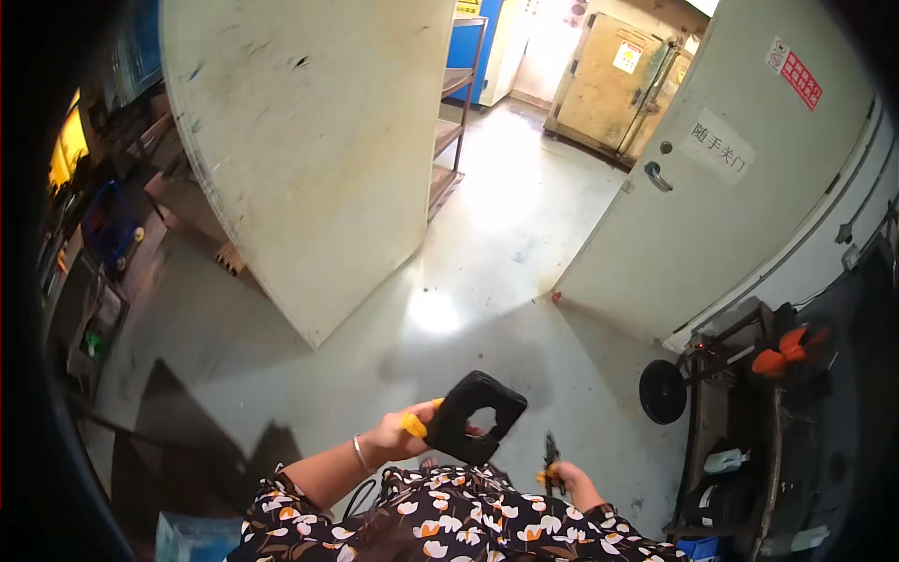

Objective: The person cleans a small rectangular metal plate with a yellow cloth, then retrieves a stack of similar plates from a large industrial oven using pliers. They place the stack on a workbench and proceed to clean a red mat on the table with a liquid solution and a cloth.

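My left hand (391, 436), with yellow covers on its fingertips, grips the edge of a thick black square block (456, 420). A round hole goes through the block, and the floor shows through it. Lower right, my right hand (574, 481) is closed around a small dark pair of pliers (552, 451), jaws pointing up and away from me. Yellow shows at those fingers too. The block and the pliers are apart, both in front of my body. Most of the right hand's grip is hidden by its small size.
A pale door leaf (318, 159) stands at the left, another door (740, 178) with a handle at the right. Between them lies grey floor (506, 215), leading to a metal rack (453, 131) and a beige cabinet (609, 84). A black round disc (663, 391) and shelving (770, 450) are at the right.
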A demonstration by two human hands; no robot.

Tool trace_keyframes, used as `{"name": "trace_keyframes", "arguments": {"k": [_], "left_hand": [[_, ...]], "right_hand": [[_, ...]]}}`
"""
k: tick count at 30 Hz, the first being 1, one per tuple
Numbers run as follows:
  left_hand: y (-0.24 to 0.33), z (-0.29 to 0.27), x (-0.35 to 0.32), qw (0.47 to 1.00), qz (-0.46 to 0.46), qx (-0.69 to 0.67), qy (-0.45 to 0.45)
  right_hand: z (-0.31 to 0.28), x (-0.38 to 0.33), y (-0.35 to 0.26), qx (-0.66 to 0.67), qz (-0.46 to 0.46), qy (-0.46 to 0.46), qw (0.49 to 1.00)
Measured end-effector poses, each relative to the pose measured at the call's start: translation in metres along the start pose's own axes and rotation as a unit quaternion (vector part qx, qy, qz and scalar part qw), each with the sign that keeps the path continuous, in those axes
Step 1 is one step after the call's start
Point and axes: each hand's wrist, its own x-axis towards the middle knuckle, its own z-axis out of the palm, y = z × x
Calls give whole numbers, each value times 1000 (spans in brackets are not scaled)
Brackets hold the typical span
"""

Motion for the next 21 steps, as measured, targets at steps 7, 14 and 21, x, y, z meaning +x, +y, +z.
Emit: {"name": "trace_keyframes", "arguments": {"k": [7, 14, 21], "left_hand": [[100, -167, 160, 994, -101, -18, 39], [250, -241, 331, 980, -30, 21, 195], [393, -388, 456, 973, 14, 40, 228]], "right_hand": [[69, -136, -203, -127, -230, -24, 965], [9, 168, -431, -320, 49, -87, 942], [165, 275, -786, -367, -231, 37, 900]]}}
